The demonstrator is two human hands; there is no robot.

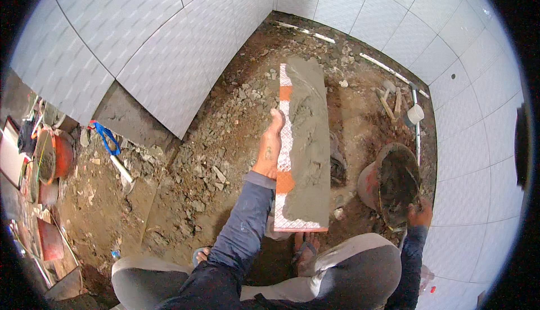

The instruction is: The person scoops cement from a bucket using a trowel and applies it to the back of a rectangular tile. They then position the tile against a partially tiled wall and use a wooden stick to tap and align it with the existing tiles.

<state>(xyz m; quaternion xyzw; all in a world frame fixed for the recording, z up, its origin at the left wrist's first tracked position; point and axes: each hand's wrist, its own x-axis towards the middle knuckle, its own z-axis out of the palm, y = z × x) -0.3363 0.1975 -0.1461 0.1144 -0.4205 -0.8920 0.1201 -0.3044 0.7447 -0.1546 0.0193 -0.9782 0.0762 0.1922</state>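
Note:
My left hand (270, 141) grips the left edge of a long tile (304, 141), held lengthwise ahead of me. Grey mortar covers most of its upper face, leaving a white mesh strip with orange patches along the left. My right hand (419, 213) is closed at the right rim of a reddish bucket (371, 183) containing grey mortar; what it grips is unclear, partly hidden against the bucket and mortar.
Tiled walls (410, 12) enclose a rubble-strewn dirt floor (219, 113). White pipes (385, 68) lie along the far edges, with hammer-like tools (388, 102) and a white cup (415, 113) at right. Red buckets (59, 158) and a blue-strapped tool (109, 144) are at left.

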